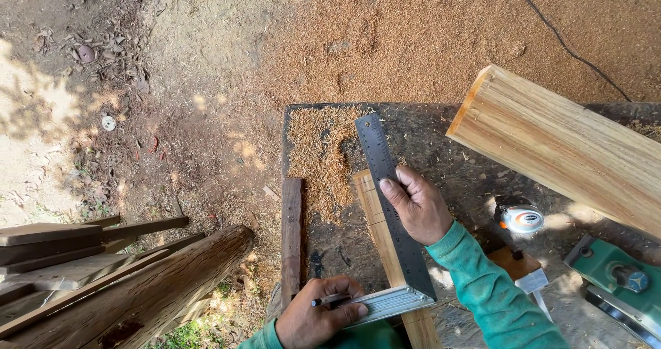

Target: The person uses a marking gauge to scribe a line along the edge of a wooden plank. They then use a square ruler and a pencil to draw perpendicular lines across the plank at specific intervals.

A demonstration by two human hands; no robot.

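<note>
nearest the lens, the left hand [318, 319] is closed around the stock of a steel try square [394, 228], with a pen [329, 299] pinched under the thumb. the right hand [417, 206] is spread flat, fingers pressed on the square's blade, nothing gripped. under the blade a narrow wood strip [377, 233] is pinned on the dark workbench [454, 166], just beside the sawdust heap [320, 152]. the strip looks light and stiff, and is judged apt to skid on the gritty top, so it is best held by downward pressure near the blade. right of the strip a tape measure [520, 219] and a green power planer [615, 280] are seen, and beyond them a broad plank [564, 142].
</note>
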